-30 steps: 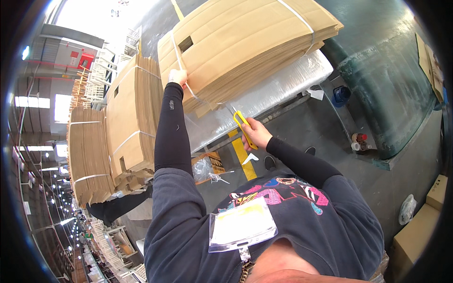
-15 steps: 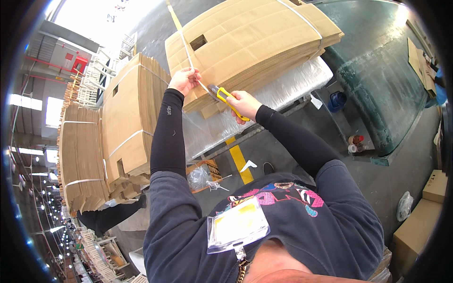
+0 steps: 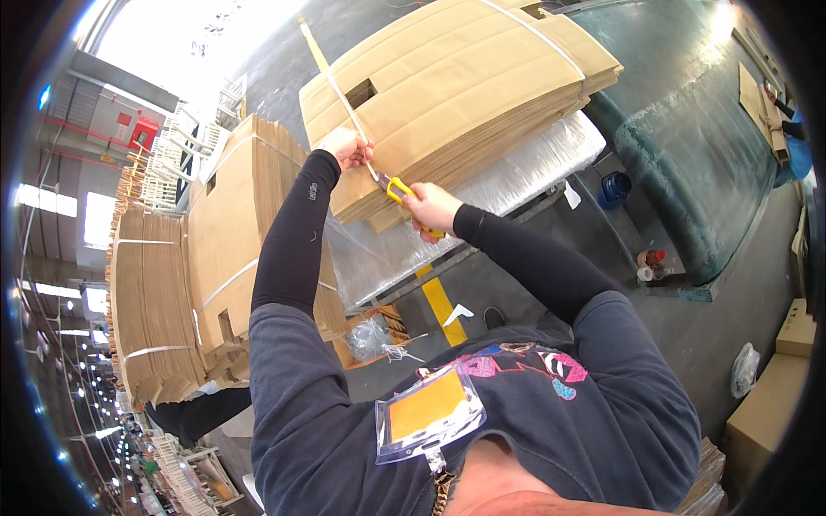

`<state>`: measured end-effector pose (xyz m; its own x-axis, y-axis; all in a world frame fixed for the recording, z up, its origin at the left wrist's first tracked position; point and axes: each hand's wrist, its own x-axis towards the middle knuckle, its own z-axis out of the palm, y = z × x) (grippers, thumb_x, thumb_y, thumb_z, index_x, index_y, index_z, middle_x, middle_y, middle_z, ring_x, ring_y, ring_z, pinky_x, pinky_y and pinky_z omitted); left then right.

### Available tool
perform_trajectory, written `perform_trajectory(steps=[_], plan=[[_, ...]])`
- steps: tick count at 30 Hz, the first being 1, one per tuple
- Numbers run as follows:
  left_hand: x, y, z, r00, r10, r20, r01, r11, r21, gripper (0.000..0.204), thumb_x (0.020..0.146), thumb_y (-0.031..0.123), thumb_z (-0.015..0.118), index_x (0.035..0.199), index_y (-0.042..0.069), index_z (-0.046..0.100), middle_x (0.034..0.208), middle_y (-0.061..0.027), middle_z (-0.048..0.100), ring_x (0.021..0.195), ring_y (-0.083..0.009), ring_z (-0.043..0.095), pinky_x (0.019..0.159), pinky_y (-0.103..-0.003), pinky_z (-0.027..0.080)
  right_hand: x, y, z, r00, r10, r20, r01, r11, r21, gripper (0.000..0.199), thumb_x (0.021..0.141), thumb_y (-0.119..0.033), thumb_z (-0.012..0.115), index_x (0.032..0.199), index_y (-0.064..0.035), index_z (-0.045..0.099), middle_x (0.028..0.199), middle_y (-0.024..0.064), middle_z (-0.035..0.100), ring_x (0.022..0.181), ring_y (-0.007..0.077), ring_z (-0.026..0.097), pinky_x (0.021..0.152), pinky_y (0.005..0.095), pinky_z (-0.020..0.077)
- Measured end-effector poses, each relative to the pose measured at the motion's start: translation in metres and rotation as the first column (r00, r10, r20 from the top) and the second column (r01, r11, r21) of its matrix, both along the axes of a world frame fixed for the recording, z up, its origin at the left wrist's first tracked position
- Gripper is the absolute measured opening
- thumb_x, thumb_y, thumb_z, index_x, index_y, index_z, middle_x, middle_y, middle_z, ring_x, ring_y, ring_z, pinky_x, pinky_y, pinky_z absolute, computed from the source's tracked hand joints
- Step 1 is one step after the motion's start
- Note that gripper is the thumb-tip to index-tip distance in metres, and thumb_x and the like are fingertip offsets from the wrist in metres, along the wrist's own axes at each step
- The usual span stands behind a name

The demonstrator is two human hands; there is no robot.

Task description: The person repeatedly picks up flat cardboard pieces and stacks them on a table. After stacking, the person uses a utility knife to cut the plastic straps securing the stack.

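Observation:
My left hand (image 3: 348, 150) is closed on a white strap (image 3: 345, 101) that runs across a stack of flat cardboard sheets (image 3: 456, 86). Its fingers pinch the strap near the stack's front left corner. In my right hand (image 3: 433, 209) is a yellow utility knife (image 3: 397, 189), gripped round the handle. The dark tip of the knife points up and left, at the strap just below my left fingers. Whether the blade touches the strap I cannot tell. A second strap (image 3: 540, 36) crosses the stack's far right part.
The stack rests on a plastic-wrapped pile (image 3: 482, 202). Other strapped cardboard stacks (image 3: 228, 215) stand at the left. On the right is a large green surface (image 3: 688, 120) with a blue bucket (image 3: 614, 189) by it. An open carton (image 3: 376, 337) lies on the floor below.
My left hand has shifted slightly right and down, and my right hand slightly left and down. The knife remains by the strap, nearer my left fingers.

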<state>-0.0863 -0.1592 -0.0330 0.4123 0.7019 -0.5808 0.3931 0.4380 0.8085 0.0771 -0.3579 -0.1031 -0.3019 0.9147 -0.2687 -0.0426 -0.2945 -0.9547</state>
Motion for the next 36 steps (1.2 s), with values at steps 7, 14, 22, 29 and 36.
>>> perform_trajectory(steps=[7, 14, 22, 29, 36], plan=[[-0.015, 0.038, 0.146, 0.832, -0.067, -0.551, 0.440, 0.683, 0.583, 0.022, 0.085, 0.018, 0.063, 0.067, 0.004, 0.061, 0.053, -0.0029, 0.054, 0.044, -0.0147, 0.051, 0.044, -0.033, 0.042, -0.040, -0.092, 0.003, 0.883, 0.468, 0.021, -0.469, 0.880, 0.075, 0.028, 0.102, -0.028, 0.043, 0.111, -0.0014, 0.048, 0.064, 0.0075, 0.060, 0.046, 0.0195, 0.063, 0.042, 0.0320, 0.0516], [0.027, -0.022, 0.090, 0.151, 0.144, -0.978, 0.968, 0.179, 0.176, 0.036, 0.087, 0.038, 0.064, 0.098, 0.004, 0.071, 0.095, -0.0176, 0.070, 0.096, -0.0332, 0.067, 0.084, -0.042, 0.051, 0.166, -0.111, -0.009, 0.909, 0.106, -0.402, -0.151, 0.985, -0.082, 0.033, 0.103, -0.027, 0.045, 0.126, -0.0034, 0.049, 0.080, 0.0105, 0.063, 0.057, 0.0166, 0.063, 0.049, 0.0292, 0.0527], [0.328, -0.039, 0.045, 0.527, -0.321, -0.787, 0.701, -0.359, 0.616, 0.019, 0.088, 0.012, 0.059, 0.106, 0.007, 0.066, 0.104, -0.0127, 0.065, 0.107, -0.0313, 0.058, 0.091, -0.043, 0.047, 0.335, -0.141, -0.034, 0.748, -0.442, -0.495, 0.467, 0.881, -0.080, 0.030, 0.105, -0.025, 0.042, 0.121, -0.0017, 0.052, 0.079, 0.0090, 0.062, 0.053, 0.0190, 0.062, 0.050, 0.0310, 0.0524], [0.406, 0.024, 0.023, 0.358, -0.160, -0.920, 0.771, -0.505, 0.388, 0.023, 0.081, 0.008, 0.063, 0.104, 0.009, 0.063, 0.116, -0.0085, 0.058, 0.120, -0.0297, 0.051, 0.098, -0.044, 0.045, 0.422, -0.135, -0.042, 0.817, -0.374, -0.439, 0.361, 0.925, -0.116, 0.026, 0.105, -0.026, 0.043, 0.118, -0.0040, 0.049, 0.077, 0.0086, 0.062, 0.053, 0.0176, 0.062, 0.049, 0.0291, 0.0516], [0.441, 0.036, 0.028, 0.112, -0.162, -0.980, 0.832, -0.524, 0.182, 0.025, 0.077, 0.009, 0.063, 0.103, 0.011, 0.062, 0.105, -0.0069, 0.058, 0.111, -0.0292, 0.052, 0.090, -0.042, 0.047, 0.468, -0.098, -0.046, 0.902, -0.229, -0.367, 0.214, 0.973, -0.081, 0.028, 0.105, -0.028, 0.041, 0.120, -0.0049, 0.049, 0.079, 0.0073, 0.063, 0.055, 0.0154, 0.064, 0.050, 0.0270, 0.0532]])
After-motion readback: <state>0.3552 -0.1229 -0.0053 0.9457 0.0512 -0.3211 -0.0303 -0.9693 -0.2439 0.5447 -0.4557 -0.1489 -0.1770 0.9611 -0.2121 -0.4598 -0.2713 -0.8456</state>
